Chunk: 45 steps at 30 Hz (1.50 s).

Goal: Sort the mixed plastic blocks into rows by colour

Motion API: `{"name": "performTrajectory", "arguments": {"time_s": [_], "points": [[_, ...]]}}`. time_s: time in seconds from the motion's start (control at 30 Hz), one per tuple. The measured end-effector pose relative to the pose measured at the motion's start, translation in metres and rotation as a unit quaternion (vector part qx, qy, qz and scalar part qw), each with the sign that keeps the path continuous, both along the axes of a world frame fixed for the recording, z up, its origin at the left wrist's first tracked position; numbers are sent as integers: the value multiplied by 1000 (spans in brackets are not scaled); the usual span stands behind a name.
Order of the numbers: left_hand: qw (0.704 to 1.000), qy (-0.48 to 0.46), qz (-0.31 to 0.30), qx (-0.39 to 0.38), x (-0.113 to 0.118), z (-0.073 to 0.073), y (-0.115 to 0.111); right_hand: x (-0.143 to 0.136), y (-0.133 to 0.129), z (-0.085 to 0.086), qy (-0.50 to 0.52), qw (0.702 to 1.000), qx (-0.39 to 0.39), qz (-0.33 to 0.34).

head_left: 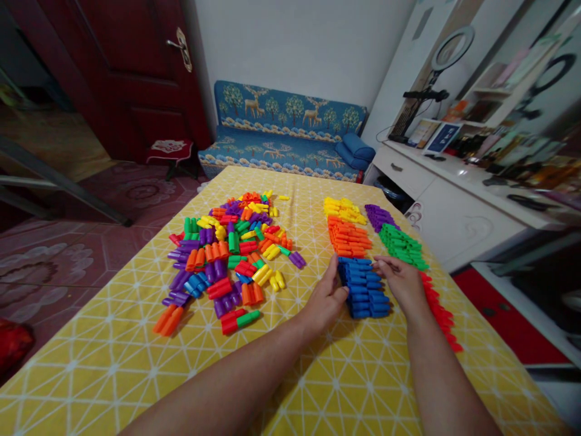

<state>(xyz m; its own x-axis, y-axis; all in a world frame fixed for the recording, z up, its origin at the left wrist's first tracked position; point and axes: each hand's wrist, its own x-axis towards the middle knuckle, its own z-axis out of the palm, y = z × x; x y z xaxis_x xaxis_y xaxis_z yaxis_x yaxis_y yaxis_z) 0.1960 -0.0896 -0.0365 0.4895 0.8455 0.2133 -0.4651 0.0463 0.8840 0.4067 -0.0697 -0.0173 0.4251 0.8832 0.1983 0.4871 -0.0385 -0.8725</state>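
A stacked block of blue bullet-shaped plastic building pieces (363, 290) lies on the right half of the table. My left hand (325, 295) is at its left side, fingers stretched along the pieces' ends and thumb apart. On the other side, my right hand (403, 283) has its fingertips by the upper right of the blue stack, fingers loosely bent and holding nothing that I can see. Behind the blue stack lie orange pieces (348, 237) and yellow pieces (345, 211). Green pieces (403, 245), purple pieces (380, 218) and red pieces (442, 315) form a second row, the red partly hidden by my right hand and wrist.
A loose heap of mixed-colour pieces (231, 242) covers the left middle of the yellow patterned tablecloth (281, 363). A blue sofa (281, 142) stands beyond the table, a white dresser (436, 181) at the right, and a small stool (170, 151) by the dark red door (136, 66).
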Motion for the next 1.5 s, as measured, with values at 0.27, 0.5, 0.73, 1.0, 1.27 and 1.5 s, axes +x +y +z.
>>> {"name": "performTrajectory", "arguments": {"time_s": [0.27, 0.5, 0.73, 1.0, 1.27, 1.5], "points": [[944, 210, 117, 227, -47, 45, 0, -36, -17, 22, -51, 969, 219, -104], [765, 427, 386, 290, -182, 77, 38, -142, -41, 31, -132, 956, 205, 162], [590, 638, 470, 154, -247, 47, 58, -211, 14, -6, -158, 964, 111, 183], [596, 650, 401, 247, -219, 39, 62, -236, 54, -8, -150, 958, 98, 225], [628, 628, 354, 292, -188, 53, 78, -233, 52, -6, -52, 962, 100, 249], [763, 478, 322, 292, -182, 62, 113, -232, 49, -4, 66, 966, 59, 244]]}}
